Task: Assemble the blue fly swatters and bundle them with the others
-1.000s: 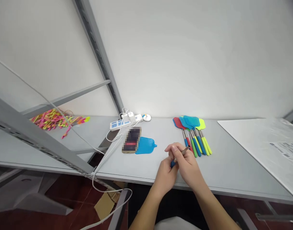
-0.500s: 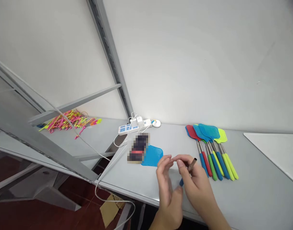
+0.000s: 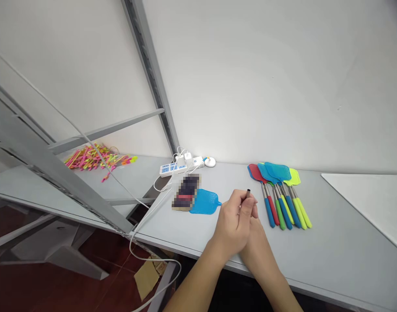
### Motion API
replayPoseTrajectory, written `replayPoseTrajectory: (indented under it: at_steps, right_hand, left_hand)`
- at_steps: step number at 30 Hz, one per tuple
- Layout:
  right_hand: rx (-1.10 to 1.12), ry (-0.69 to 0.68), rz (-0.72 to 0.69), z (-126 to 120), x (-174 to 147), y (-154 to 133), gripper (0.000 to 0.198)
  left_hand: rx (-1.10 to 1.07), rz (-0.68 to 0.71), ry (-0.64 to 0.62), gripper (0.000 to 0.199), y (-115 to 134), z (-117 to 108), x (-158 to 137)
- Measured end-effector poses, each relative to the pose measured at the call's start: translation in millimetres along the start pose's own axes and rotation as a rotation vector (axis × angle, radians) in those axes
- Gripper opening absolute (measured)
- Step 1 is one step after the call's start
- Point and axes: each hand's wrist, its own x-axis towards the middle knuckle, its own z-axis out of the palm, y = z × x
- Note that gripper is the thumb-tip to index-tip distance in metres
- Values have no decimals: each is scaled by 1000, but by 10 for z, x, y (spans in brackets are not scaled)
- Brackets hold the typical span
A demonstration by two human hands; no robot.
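Observation:
Both hands are clasped together over the front part of the table. Between them stands a fly swatter handle (image 3: 248, 193), its dark metal tube end poking up past the fingers and the rest hidden. My left hand (image 3: 232, 223) is in front, closed, with its thumb along the tube. Behind and partly covered by it, my right hand (image 3: 254, 221) is closed around the same handle. A loose blue fly swatter head (image 3: 205, 202) lies flat just left of the hands, its short neck pointing towards them.
Several assembled fly swatters (image 3: 281, 197) lie in a bunch to the right. A pixelated phone-like item (image 3: 186, 193) touches the blue head. Behind are a power strip (image 3: 182, 166) and cables. A metal post (image 3: 149, 65) rises left; beyond it lies a colourful pile (image 3: 94, 158). A white sheet (image 3: 370, 199) covers the right.
My hands have come together; the left fingers, stretched out before, have closed round the handle. The handle has turned more upright, and its blue grip is hidden. The view has shifted slightly.

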Motion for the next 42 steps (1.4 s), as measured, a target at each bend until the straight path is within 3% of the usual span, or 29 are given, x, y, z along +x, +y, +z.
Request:
replayPoseTrajectory:
  at_steps: [6, 22, 27, 36, 42]
  right_hand:
    - [67, -177, 47, -15, -71, 74, 23]
    - [7, -187, 14, 30, -34, 99, 30]
    - [37, -162, 30, 42, -19, 93, 34]
    - [229, -250, 132, -148, 25, -48, 40]
    - [166, -271, 124, -210, 32, -105, 40]
  left_hand:
    - [-13, 56, 27, 27, -173, -29, -30]
    - [-24, 130, 100, 25, -367, -43, -72]
    - [-71, 102, 107, 25, -407, -11, -71]
    - [-33, -3, 109, 28, -588, 124, -167]
    - [-18, -36, 78, 29, -624, 188, -204]
